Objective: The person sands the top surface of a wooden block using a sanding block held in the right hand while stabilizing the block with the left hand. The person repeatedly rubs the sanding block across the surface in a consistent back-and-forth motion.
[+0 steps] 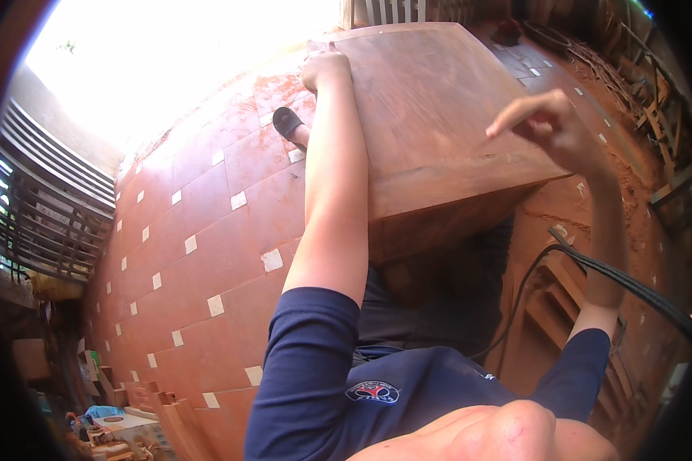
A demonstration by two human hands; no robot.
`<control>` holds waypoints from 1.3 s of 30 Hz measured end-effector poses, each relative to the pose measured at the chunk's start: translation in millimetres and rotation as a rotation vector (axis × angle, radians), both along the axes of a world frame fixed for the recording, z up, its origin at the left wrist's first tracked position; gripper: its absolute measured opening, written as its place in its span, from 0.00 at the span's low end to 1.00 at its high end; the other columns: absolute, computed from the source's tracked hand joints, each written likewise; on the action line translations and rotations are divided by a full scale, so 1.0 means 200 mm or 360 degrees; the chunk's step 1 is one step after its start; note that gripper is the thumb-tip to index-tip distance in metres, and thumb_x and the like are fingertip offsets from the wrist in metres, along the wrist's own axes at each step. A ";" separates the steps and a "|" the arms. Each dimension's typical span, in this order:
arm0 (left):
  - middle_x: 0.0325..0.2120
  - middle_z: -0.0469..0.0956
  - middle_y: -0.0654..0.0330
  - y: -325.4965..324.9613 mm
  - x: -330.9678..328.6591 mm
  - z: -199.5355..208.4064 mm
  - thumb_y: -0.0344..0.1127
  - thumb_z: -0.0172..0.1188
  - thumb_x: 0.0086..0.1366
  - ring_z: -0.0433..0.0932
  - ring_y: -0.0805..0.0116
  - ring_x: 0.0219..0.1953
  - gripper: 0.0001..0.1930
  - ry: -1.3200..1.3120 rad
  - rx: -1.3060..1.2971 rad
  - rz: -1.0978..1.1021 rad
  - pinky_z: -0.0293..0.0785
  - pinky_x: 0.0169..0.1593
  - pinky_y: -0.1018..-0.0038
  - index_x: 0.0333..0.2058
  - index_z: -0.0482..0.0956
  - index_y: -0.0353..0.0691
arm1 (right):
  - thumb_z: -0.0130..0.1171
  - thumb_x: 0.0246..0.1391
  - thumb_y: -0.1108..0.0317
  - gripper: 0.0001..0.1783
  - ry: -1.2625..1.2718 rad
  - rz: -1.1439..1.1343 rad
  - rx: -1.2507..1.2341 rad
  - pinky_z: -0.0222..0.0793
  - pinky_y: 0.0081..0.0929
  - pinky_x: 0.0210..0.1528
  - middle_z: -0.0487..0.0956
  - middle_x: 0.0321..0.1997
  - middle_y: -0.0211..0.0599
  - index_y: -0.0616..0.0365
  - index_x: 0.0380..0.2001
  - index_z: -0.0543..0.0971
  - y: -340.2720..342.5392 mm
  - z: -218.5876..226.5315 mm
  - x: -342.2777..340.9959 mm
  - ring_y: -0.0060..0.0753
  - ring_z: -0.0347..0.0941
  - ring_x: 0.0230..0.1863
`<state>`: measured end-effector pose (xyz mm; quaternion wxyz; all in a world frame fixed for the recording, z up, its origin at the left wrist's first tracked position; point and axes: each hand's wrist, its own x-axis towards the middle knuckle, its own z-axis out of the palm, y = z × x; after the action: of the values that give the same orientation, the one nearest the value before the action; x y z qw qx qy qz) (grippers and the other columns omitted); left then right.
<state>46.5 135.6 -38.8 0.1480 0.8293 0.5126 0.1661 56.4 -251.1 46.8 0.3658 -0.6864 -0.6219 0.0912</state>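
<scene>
A large reddish-brown wooden piece (430, 100) with a broad flat top stands in front of me, like a box or small table. My left arm stretches along its left side, and my left hand (327, 69) is closed at the far left corner. A small pale piece (317, 47) shows by its fingertips, washed out by glare, so I cannot make out its kind. Above the near right part of the top, my right hand (547, 129) is raised with bent fingers apart and nothing visible in it. It is slightly blurred.
A black cable (623, 280) runs past my right arm. Slatted wooden pieces (561, 307) lie below it. A dark sandal (287, 123) on a foot shows left of the wooden piece, on red tiles (207, 253) with white insets. Scrap wood (661, 131) lies far right; metal railings (50, 184) stand left.
</scene>
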 end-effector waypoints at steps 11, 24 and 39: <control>0.55 0.78 0.47 -0.01 0.02 0.01 0.57 0.31 0.79 0.83 0.51 0.52 0.34 -0.0021 0.0151 0.0024 0.84 0.43 0.57 0.54 0.80 0.35 | 0.62 0.65 0.67 0.13 0.0219 -0.0414 0.0520 0.73 0.26 0.50 0.83 0.40 0.26 0.65 0.48 0.81 0.67 -0.31 0.60 0.18 0.77 0.45; 0.55 0.80 0.49 0.06 0.07 -0.03 0.58 0.31 0.78 0.82 0.53 0.53 0.34 0.0041 0.0113 -0.0023 0.82 0.47 0.58 0.54 0.81 0.38 | 0.68 0.59 0.56 0.18 0.0740 0.0526 -0.0162 0.83 0.30 0.40 0.85 0.39 0.33 0.60 0.43 0.83 0.36 -0.15 0.52 0.27 0.84 0.36; 0.53 0.81 0.50 -0.08 0.03 0.03 0.59 0.31 0.77 0.84 0.57 0.50 0.35 0.0213 0.0069 -0.0014 0.83 0.44 0.60 0.53 0.82 0.38 | 0.57 0.64 0.73 0.13 -0.0125 -0.0634 0.0218 0.76 0.22 0.46 0.86 0.43 0.32 0.59 0.50 0.84 0.65 -0.36 0.58 0.25 0.81 0.40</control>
<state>53.0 119.3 -33.2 0.0961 0.8439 0.5139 0.1206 172.6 -121.5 -25.8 0.3978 -0.7722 -0.4926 -0.0522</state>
